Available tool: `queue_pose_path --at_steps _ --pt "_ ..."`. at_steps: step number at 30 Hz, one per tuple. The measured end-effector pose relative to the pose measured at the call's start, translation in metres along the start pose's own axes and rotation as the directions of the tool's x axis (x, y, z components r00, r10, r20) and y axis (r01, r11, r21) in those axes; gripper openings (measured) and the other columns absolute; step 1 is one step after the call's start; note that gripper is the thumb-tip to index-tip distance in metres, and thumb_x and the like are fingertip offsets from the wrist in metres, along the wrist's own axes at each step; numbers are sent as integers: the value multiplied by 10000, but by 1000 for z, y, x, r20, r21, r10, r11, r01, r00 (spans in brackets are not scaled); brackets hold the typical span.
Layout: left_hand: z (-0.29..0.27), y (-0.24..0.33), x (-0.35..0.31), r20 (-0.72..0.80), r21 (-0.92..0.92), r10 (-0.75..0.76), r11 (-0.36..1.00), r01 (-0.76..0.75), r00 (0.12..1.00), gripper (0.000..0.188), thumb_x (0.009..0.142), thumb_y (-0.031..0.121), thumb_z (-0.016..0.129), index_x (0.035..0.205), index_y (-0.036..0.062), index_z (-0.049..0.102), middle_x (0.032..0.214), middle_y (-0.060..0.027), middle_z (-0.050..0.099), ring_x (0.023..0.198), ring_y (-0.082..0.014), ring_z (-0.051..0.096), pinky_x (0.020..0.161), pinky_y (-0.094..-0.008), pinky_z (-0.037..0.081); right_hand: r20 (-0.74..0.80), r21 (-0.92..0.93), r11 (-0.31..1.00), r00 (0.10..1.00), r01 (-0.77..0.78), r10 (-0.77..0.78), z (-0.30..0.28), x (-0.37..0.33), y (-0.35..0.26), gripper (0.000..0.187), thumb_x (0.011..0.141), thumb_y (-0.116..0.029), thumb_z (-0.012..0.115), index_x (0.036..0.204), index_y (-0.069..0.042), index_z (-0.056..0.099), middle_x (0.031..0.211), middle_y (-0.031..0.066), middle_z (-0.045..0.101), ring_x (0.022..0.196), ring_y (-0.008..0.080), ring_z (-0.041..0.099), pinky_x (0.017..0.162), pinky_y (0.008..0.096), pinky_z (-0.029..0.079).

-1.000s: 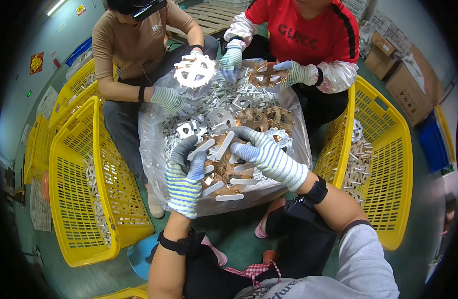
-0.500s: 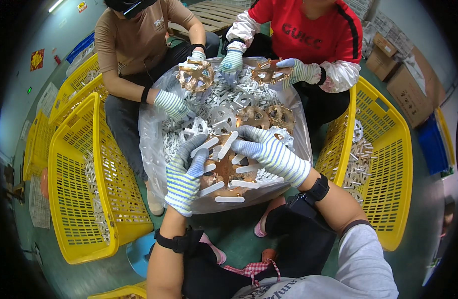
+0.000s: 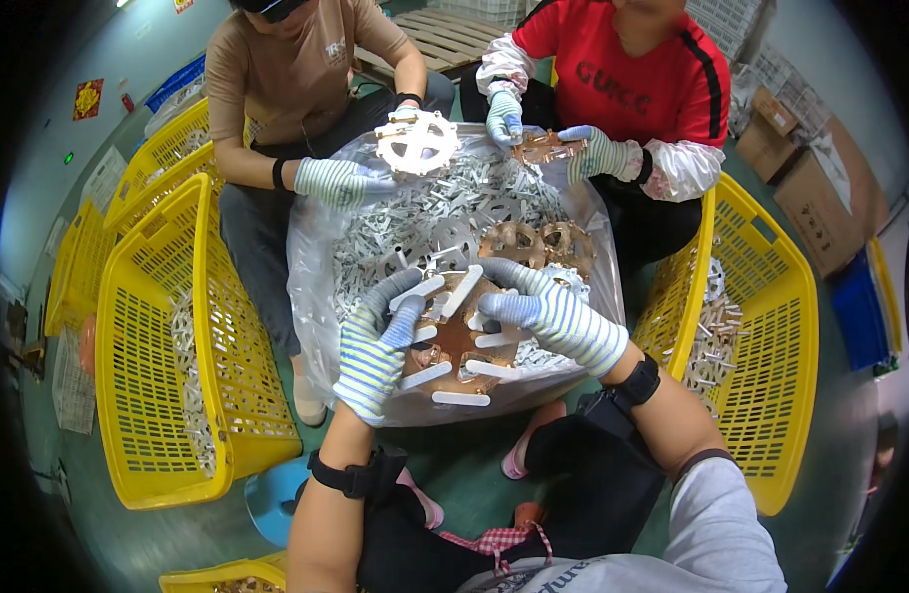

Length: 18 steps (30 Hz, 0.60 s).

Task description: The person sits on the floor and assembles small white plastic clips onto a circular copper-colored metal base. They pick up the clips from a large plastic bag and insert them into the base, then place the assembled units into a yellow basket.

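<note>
Between my two gloved hands is a copper-coloured, spoked metal disc (image 3: 456,342), with several pale flat metal strips (image 3: 461,398) standing out around its rim. My left hand (image 3: 372,346), in a striped glove, is closed on the disc's left edge, fingers and thumb by the upper-left strips. On the upper right edge, my right hand (image 3: 563,318) grips with bent fingers beside a long slanting strip (image 3: 461,291). The disc is over the near side of a plastic-lined container (image 3: 311,287) heaped with loose silver strips (image 3: 375,232). More copper-coloured discs (image 3: 565,245) lie just beyond my right hand.
Across the container, one co-worker holds a bright silver spoked disc (image 3: 418,144) and another a copper-coloured piece (image 3: 547,148). Yellow baskets (image 3: 158,395) with metal parts flank the container. A blue stool (image 3: 275,502) is by my left leg; cardboard boxes (image 3: 820,203) stand at right.
The left co-worker's disc now shows a bright silver face instead of copper, and that person's other hand has risen from the pile. My hands keep their grip on the disc; the view has shifted slightly.
</note>
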<state>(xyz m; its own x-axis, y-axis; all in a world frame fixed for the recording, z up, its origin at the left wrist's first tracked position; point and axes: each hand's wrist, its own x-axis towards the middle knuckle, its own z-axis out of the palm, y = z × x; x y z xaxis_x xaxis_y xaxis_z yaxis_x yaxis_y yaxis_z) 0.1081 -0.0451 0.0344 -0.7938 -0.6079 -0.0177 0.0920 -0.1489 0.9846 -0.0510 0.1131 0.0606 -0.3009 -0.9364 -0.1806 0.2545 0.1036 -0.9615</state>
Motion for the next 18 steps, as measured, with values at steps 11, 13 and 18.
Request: queue_pose_path --at_steps 11,13,18 --pt "1 -2 -1 92 100 16 995 -25 996 324 921 134 624 1210 -13 614 1093 -81 671 991 -129 609 878 -260 485 27 -123 984 991 132 -130 0 8 5 418 896 -191 689 1270 -32 592 1096 36 633 943 88 582 824 261 526" --pt "3 0 -2 86 86 -21 996 13 996 322 921 135 626 1207 -13 616 1087 -78 670 980 -126 609 871 -253 485 15 -69 990 993 121 -120 1 8 8 397 895 -191 690 1247 -29 601 1086 35 637 950 90 589 819 259 528" --pt "2 0 -3 73 80 -32 996 27 997 321 922 140 628 1206 -9 619 1071 -72 668 965 -121 606 870 -248 485 -27 -95 987 991 126 -129 1 11 16 321 895 -179 688 1165 -16 626 1030 33 653 958 98 604 820 256 523"
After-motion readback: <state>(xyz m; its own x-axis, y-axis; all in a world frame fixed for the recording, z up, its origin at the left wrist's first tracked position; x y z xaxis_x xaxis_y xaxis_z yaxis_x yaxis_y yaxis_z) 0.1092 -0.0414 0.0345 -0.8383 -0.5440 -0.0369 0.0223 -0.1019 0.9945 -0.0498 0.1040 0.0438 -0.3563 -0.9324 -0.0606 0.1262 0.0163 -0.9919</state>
